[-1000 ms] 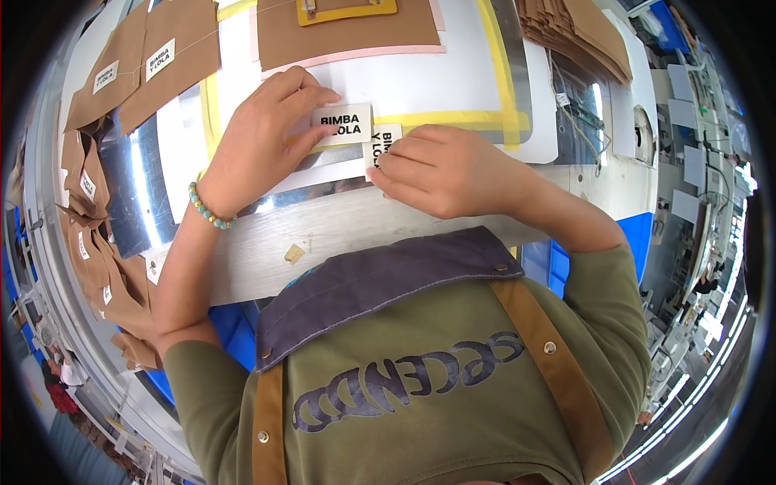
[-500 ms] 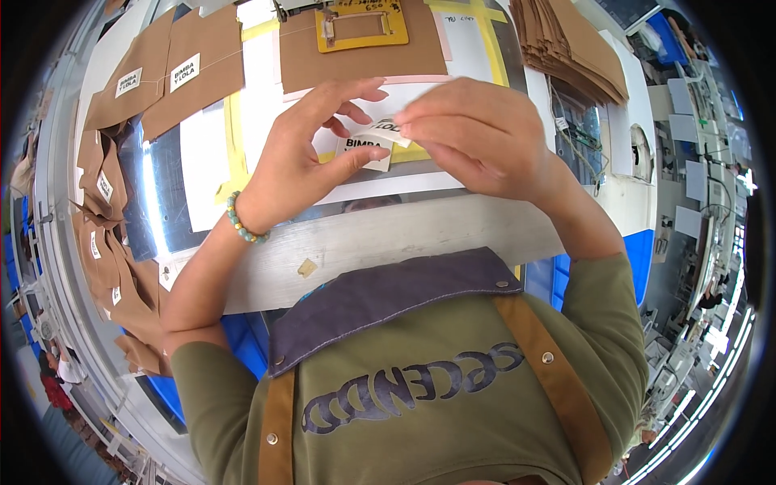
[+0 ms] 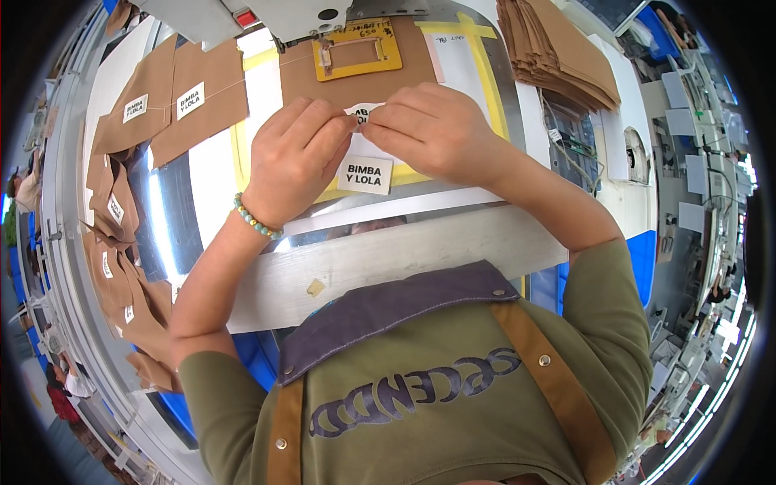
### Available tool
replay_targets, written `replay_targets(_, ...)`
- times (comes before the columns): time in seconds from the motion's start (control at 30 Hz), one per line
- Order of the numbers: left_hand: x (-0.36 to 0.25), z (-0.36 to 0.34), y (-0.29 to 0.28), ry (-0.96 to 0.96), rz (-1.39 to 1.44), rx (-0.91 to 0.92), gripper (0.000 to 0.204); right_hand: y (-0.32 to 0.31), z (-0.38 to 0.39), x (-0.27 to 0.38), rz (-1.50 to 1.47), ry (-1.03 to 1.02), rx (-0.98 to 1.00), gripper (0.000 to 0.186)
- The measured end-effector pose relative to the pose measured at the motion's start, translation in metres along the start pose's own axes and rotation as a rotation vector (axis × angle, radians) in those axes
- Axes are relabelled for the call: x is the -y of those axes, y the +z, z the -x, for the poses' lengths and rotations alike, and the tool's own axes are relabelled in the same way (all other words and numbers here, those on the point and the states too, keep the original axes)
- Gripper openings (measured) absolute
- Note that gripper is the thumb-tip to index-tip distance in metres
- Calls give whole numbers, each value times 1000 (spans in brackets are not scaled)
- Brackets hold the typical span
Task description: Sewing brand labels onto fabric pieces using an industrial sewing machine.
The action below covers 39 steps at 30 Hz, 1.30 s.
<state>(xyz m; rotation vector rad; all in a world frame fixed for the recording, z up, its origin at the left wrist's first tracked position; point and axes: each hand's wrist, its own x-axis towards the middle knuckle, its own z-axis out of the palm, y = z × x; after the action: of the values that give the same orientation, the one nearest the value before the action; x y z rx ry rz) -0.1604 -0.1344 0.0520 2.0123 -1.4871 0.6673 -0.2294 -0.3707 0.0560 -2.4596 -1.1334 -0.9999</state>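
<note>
Between my two hands is a small white fabric label (image 3: 361, 112) with dark lettering, bent a little as the fingertips pinch its sides. My left hand (image 3: 297, 158), with a beaded bracelet at the wrist, is closed on its left edge. My right hand (image 3: 432, 133) is closed on its right edge. Just below, a second white label (image 3: 365, 175) lies flat on the work surface. Beyond the fingers, a yellow frame template (image 3: 358, 50) with a rectangular opening rests on a brown fabric piece (image 3: 299, 79) under a sewing machine head (image 3: 303, 18).
Brown pieces with white labels (image 3: 202, 101) lie at the left, and more hang in folds over the table's left side. A stack of brown pieces (image 3: 558, 56) sits at the far right. Yellow tape (image 3: 487, 81) borders the white work surface. A metal edge (image 3: 404, 242) runs along the front.
My left hand has closed from an open curl onto the label that my right hand held. The label has moved up and left, uncovering the one lying flat. The view has shifted slightly.
</note>
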Motion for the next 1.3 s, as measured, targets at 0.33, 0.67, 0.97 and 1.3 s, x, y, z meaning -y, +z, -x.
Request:
replay_targets(0.33, 40, 2, 3, -205, -109, 163, 35, 58, 1, -86, 209, -9, 41, 15)
replay_targets(0.67, 50, -1, 21, -191, -116, 372, 58, 62, 8, -95, 82, 83, 133, 18)
replay_targets(0.97, 63, -4, 27, -190, -39, 349, 50, 36, 25, -91, 262, 88, 337, 25)
replay_targets(1.3, 59, 1, 16, -441, 82, 341, 50, 54, 22, -87, -83, 261, 349, 40)
